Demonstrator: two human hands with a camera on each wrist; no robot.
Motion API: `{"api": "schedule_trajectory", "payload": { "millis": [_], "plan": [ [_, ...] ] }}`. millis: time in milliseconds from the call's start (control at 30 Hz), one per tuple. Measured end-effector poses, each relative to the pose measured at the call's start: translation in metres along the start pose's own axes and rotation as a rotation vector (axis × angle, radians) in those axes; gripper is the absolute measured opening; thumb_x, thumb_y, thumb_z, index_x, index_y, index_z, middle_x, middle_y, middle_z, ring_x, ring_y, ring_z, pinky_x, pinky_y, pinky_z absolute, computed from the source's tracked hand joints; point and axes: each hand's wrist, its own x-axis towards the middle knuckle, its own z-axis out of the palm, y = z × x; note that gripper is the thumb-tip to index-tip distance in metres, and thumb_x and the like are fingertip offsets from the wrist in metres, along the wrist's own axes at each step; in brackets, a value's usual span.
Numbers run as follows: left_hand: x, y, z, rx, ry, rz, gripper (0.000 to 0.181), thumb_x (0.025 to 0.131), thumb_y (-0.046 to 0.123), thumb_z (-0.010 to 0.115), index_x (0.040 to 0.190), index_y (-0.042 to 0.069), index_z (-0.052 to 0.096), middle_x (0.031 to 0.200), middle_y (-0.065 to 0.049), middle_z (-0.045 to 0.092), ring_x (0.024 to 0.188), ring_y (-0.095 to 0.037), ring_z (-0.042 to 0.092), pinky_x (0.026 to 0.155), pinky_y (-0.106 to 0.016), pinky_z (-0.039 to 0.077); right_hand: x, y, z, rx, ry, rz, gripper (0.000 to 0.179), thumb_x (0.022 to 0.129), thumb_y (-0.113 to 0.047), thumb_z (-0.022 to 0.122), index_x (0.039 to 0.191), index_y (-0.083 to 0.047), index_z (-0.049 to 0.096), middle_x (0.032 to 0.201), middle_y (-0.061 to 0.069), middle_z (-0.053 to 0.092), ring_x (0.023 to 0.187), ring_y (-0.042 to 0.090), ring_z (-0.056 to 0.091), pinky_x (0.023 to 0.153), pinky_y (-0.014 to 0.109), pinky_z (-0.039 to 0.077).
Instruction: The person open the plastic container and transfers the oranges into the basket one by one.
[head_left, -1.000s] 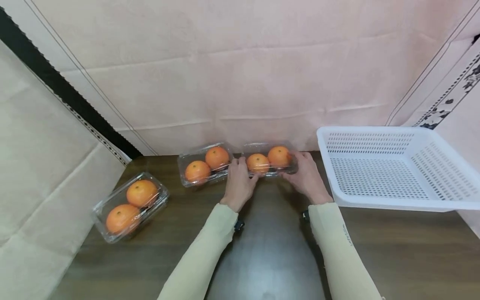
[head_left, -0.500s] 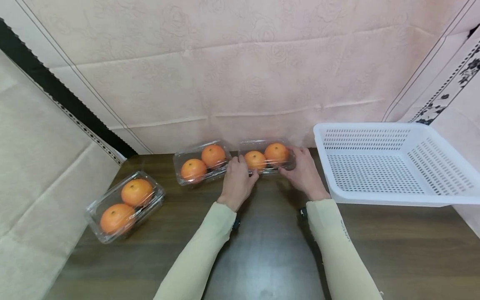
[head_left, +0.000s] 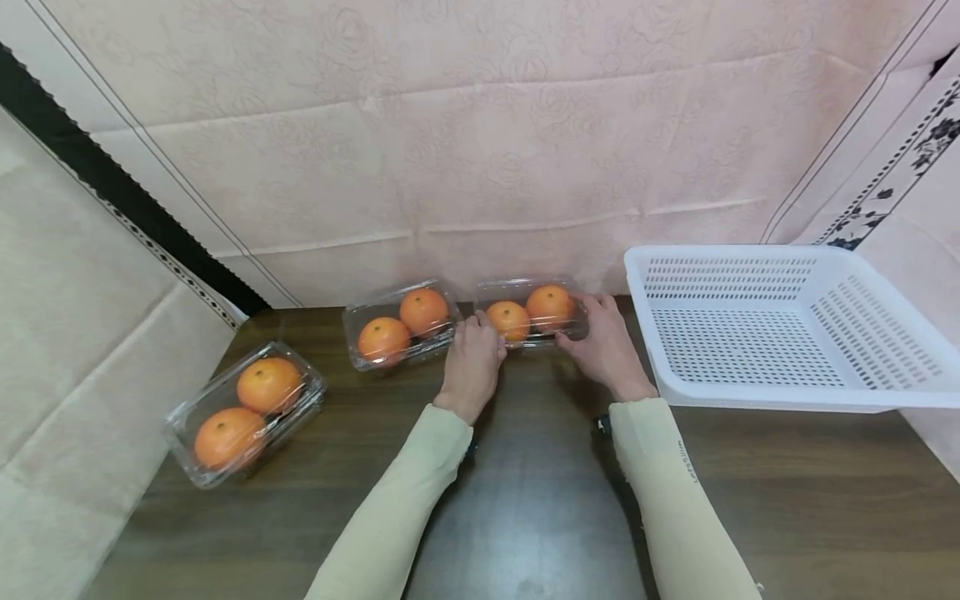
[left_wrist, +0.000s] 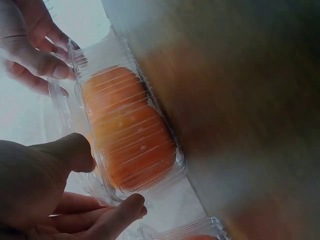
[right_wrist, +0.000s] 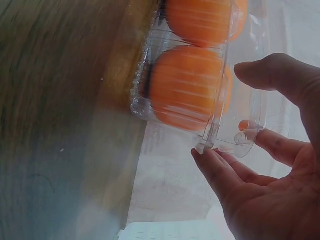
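Left hand (head_left: 471, 364) and right hand (head_left: 604, 350) gripped opposite ends of clear container (head_left: 529, 313) at surface (head_left: 525, 475)'s far edge, two orange fruits (head_left: 551, 305) inside. Arms (head_left: 693, 492) extended forward, fingertips (right_wrist: 204, 160) at its corners. Leftward lay second container (head_left: 405, 326), then third container (head_left: 246, 413), each also holding two; rightward, white basket (head_left: 780, 398).

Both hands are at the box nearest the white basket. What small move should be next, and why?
Perhaps firm the hold evenly at both ends of the clear box. The left hand and right hand are at its opposite ends; in the right wrist view, fingertips meet it at a rim corner, and its two oranges could shift if one end moves first.
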Motion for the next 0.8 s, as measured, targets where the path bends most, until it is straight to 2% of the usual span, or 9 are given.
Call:
{"api": "schedule_trajectory", "payload": {
  "millis": [267,500,800],
  "plan": [
    [-0.0004,0.0019,-0.0006,-0.021,-0.005,-0.004,0.043,0.095,0.011,0.07,0.127,-0.016,0.061,0.106,-0.025,0.073,0.096,-0.035,0.072,0.082,-0.038,0.067,0.0001,0.0006,0.0023,0.027,0.006,0.009,0.069,0.087,-0.017,0.077,0.147,0.0,0.047,0.147,0.023,0.043,0.135,0.038,0.047,0.12,0.055,0.041],
    [-0.0005,0.0018,-0.0042,-0.022,-0.027,-0.001,0.047,0.09,0.008,0.077,0.128,-0.015,0.06,0.106,-0.023,0.074,0.095,-0.035,0.073,0.08,-0.04,0.067,-0.001,-0.0056,0.0013,0.062,0.029,0.018,0.067,0.087,-0.015,0.078,0.144,0.002,0.048,0.145,0.024,0.042,0.128,0.038,0.048,0.116,0.055,0.044],
    [-0.0014,0.003,-0.003,0.036,0.013,0.041,0.039,0.089,0.0,0.075,0.122,-0.016,0.064,0.097,-0.022,0.076,0.087,-0.034,0.074,0.074,-0.04,0.066,-0.0023,-0.0069,0.0006,0.044,0.041,0.013,0.066,0.087,-0.016,0.078,0.144,0.001,0.05,0.146,0.024,0.042,0.124,0.038,0.049,0.113,0.056,0.045]
  ]
}}
